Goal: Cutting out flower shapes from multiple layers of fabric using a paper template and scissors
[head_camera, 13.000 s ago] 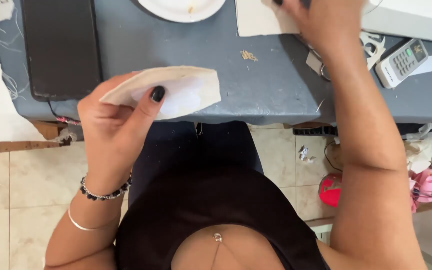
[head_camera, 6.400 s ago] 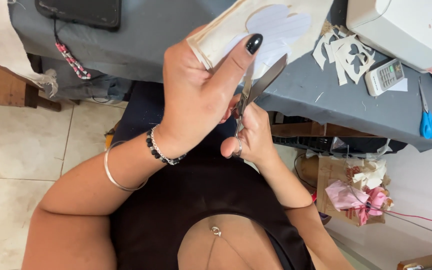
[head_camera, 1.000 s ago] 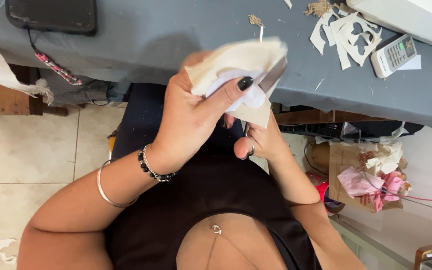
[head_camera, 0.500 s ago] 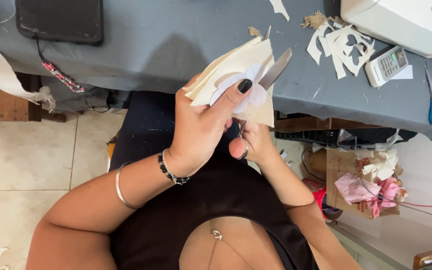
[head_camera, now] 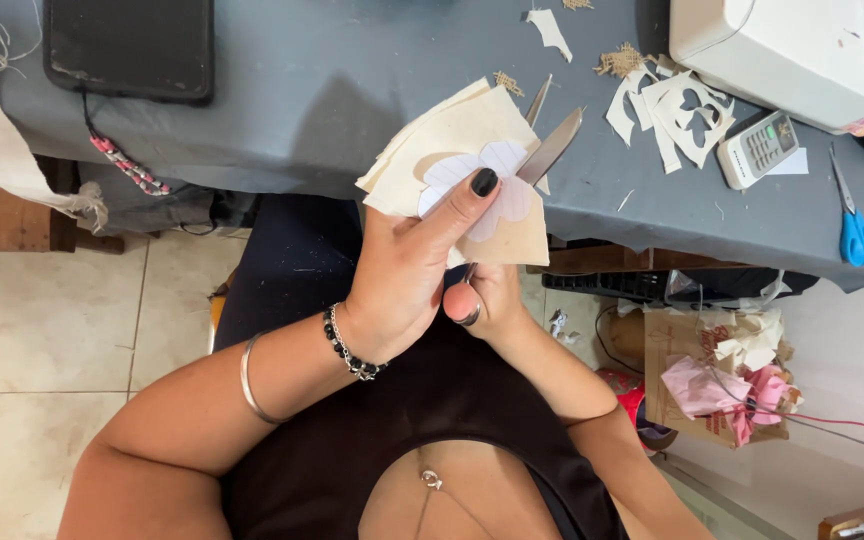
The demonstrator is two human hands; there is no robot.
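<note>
My left hand (head_camera: pixel 414 272) pinches a stack of cream fabric pieces (head_camera: pixel 452 140) with a white flower-shaped paper template (head_camera: pixel 497 175) on top, thumb pressed on the template. Behind it my right hand (head_camera: pixel 487 300) grips silver scissors (head_camera: pixel 550 148), their blades apart at the fabric's upper right edge. Both hands hover over my lap, just in front of the grey table edge (head_camera: pixel 652 215).
On the grey table lie a black tablet (head_camera: pixel 132 45), cut paper scraps (head_camera: pixel 677 105), a small remote (head_camera: pixel 760 148), blue-handled scissors (head_camera: pixel 855 225) and a white sewing machine (head_camera: pixel 792 50). A box with pink fabric scraps (head_camera: pixel 727 385) stands on the floor at right.
The fabric stack has turned slightly in my left hand and the scissor blades have shifted along its upper right edge. The view has drifted a little.
</note>
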